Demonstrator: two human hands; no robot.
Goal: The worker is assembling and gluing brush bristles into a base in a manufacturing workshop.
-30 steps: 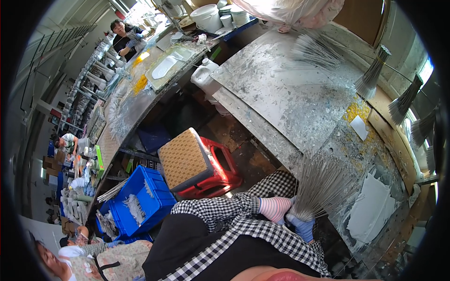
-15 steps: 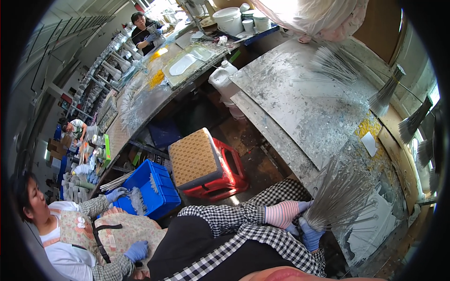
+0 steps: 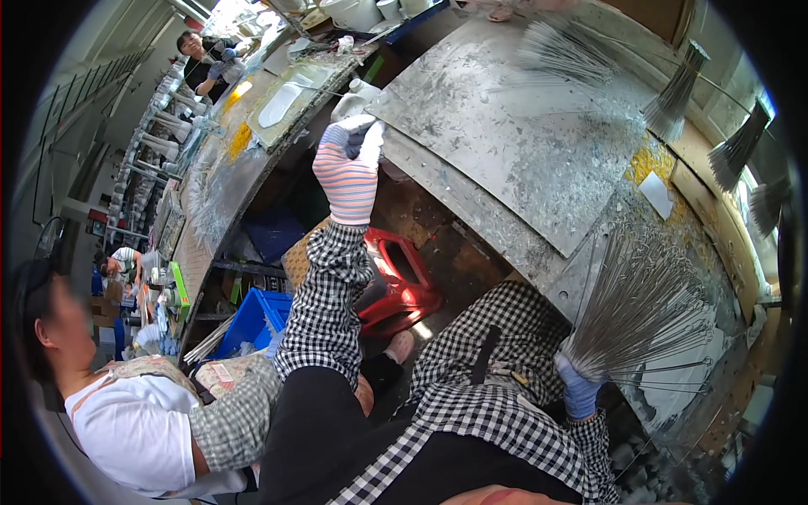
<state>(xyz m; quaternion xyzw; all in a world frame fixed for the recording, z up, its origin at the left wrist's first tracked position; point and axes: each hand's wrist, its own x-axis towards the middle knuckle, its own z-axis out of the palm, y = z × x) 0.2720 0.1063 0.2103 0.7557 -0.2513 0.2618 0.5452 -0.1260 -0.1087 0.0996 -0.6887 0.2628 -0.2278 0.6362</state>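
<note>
The right hand [image 3: 579, 394], in a blue glove, grips a fanned bundle of thin grey metal rods [image 3: 641, 313] over the grey metal-topped bench [image 3: 513, 143]. The striped-gloved left hand [image 3: 349, 172] is raised, apparently empty.

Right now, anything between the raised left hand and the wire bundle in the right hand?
Nothing solid. The left hand is raised over the gap by the red stool; the right hand grips the wire bundle over the metal bench. Only the person's checked sleeves lie between.
</note>
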